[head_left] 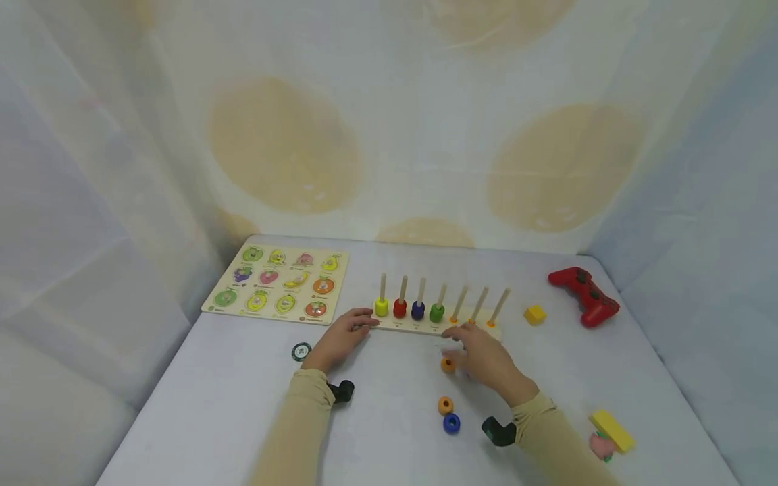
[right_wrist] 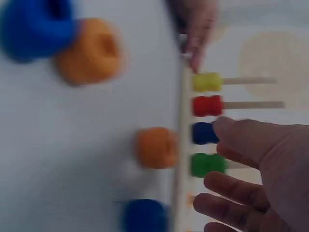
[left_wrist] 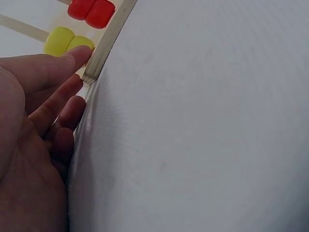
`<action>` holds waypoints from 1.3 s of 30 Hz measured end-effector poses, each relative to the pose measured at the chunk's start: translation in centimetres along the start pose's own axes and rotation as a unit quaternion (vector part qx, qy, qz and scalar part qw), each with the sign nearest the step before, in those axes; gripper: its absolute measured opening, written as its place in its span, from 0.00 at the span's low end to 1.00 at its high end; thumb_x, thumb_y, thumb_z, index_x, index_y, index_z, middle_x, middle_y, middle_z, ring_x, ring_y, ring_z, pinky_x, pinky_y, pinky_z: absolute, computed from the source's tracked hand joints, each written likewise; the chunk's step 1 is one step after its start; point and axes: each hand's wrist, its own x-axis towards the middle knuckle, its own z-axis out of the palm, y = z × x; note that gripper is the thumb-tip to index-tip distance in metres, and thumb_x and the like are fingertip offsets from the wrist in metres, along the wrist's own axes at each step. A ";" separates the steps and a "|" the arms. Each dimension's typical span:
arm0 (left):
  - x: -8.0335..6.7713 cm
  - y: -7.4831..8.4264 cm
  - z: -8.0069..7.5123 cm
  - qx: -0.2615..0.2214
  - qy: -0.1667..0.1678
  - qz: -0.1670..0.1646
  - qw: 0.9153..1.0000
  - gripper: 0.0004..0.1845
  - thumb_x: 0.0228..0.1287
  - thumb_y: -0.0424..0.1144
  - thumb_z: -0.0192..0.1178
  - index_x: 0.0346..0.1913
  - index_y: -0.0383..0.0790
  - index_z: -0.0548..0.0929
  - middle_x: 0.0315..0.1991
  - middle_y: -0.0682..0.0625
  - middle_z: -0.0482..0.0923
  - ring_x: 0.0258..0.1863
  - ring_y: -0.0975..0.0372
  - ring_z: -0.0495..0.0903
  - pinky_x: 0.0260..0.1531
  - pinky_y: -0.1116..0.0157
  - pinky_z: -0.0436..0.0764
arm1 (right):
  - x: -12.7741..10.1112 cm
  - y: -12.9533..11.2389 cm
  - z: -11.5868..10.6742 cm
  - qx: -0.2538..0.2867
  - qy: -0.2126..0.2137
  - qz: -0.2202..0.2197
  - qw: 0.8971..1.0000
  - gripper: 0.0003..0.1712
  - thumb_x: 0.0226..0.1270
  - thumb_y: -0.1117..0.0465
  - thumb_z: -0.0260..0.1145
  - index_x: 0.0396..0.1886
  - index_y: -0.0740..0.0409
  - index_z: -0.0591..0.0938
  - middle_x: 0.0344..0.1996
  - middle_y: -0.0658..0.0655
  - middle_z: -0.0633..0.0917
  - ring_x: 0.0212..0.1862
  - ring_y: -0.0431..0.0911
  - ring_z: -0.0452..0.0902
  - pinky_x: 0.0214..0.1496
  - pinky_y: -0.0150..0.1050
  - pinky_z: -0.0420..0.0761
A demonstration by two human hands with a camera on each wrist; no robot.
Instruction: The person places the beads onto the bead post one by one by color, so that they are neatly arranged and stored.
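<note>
A wooden peg board (head_left: 419,328) stands on the table with yellow (head_left: 381,308), red (head_left: 399,308), dark blue (head_left: 417,310) and green beads (head_left: 436,312) on its left pegs. My left hand (head_left: 342,339) pinches the board's left end, the thumb near the yellow beads (left_wrist: 59,41) in the left wrist view. Over the board's right front, my right hand (head_left: 486,354) is spread and holds nothing. Beside its fingers lies an orange bead (head_left: 448,365). Another orange bead (head_left: 446,405) and a blue bead (head_left: 452,423) lie nearer. A second blue bead (right_wrist: 145,215), hidden in the head view, shows in the right wrist view.
A fruit puzzle board (head_left: 276,282) lies at the back left, with a round chip (head_left: 300,351) in front of it. To the right are a yellow cube (head_left: 535,314) and a red game controller (head_left: 585,295). A yellow block (head_left: 612,430) and a peach-like piece (head_left: 602,445) lie front right.
</note>
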 end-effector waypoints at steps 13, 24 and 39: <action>-0.1 0.2 0.1 0.001 0.000 -0.003 1.000 0.12 0.77 0.42 0.57 0.54 0.57 0.87 0.72 0.55 0.71 0.78 0.53 0.62 0.77 0.46 0.64 | -1.2 0.6 2.2 -0.006 0.038 -0.004 0.999 0.17 0.66 0.61 0.73 0.54 0.50 0.84 0.44 0.49 0.85 0.43 0.43 0.81 0.46 0.43 0.84; -0.3 0.4 -0.1 0.003 -0.001 -0.003 1.000 0.12 0.77 0.42 0.57 0.55 0.56 0.87 0.73 0.55 0.71 0.79 0.54 0.62 0.77 0.46 0.63 | 0.8 -0.1 -3.7 0.064 0.224 -0.031 0.972 0.20 0.69 0.63 0.70 0.57 0.62 0.79 0.48 0.61 0.83 0.46 0.54 0.81 0.42 0.44 0.81; -0.2 0.5 -0.3 -0.002 -0.007 -0.008 1.000 0.12 0.77 0.42 0.56 0.55 0.58 0.87 0.73 0.56 0.70 0.79 0.53 0.62 0.77 0.45 0.63 | 4.0 0.1 -5.6 0.052 0.210 -0.008 0.976 0.21 0.71 0.62 0.69 0.61 0.60 0.80 0.52 0.64 0.83 0.44 0.56 0.81 0.43 0.50 0.84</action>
